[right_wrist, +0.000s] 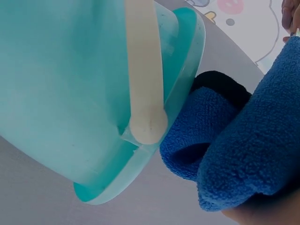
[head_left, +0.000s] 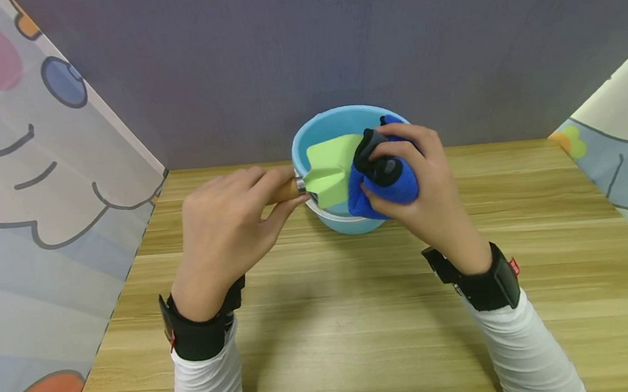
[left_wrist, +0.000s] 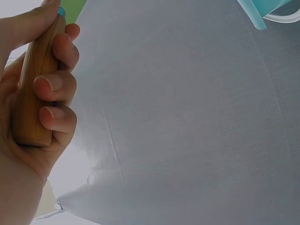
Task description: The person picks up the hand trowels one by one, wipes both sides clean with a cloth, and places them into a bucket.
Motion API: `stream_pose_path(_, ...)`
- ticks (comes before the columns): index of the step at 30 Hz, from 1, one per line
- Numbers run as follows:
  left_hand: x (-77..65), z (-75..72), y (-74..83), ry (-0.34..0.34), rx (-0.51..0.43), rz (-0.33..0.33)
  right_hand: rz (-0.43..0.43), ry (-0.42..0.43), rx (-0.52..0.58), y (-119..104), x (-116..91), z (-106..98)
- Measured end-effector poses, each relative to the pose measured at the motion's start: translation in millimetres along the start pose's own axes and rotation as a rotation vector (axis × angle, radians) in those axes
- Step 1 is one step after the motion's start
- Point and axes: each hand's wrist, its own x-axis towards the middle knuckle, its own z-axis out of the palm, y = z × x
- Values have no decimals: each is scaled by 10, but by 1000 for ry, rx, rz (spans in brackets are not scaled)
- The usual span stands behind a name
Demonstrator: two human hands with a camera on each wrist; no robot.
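Observation:
My left hand [head_left: 228, 220] grips the wooden handle [left_wrist: 37, 79] of a small light green shovel, its fingers curled round the wood in the left wrist view. The flat shovel blade [head_left: 330, 169] points right, over the opening of a light blue bucket [head_left: 307, 127]. With my right hand [head_left: 432, 184] I hold a bunched blue cloth [head_left: 398, 189] with black edging, close against the blade's right side. Folds of the cloth [right_wrist: 248, 136] hang beside the bucket rim in the right wrist view, hiding most of that hand.
The bucket stands at the back of the wood-grain table [head_left: 328, 340], near a grey wall panel [head_left: 300, 52]. Its white handle [right_wrist: 143, 70] hangs down its side. Cartoon-printed sheets [head_left: 29, 299] border the table left and right.

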Motion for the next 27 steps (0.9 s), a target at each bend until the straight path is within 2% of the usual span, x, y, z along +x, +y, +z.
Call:
stream_pose_path(6, 13, -6, 0, 8, -7, -1, 4, 86, 47, -12, 10, 14)
stream_pose_path(27, 23, -24, -53, 2, -34, -28, 43, 176, 85, 13, 40, -35)
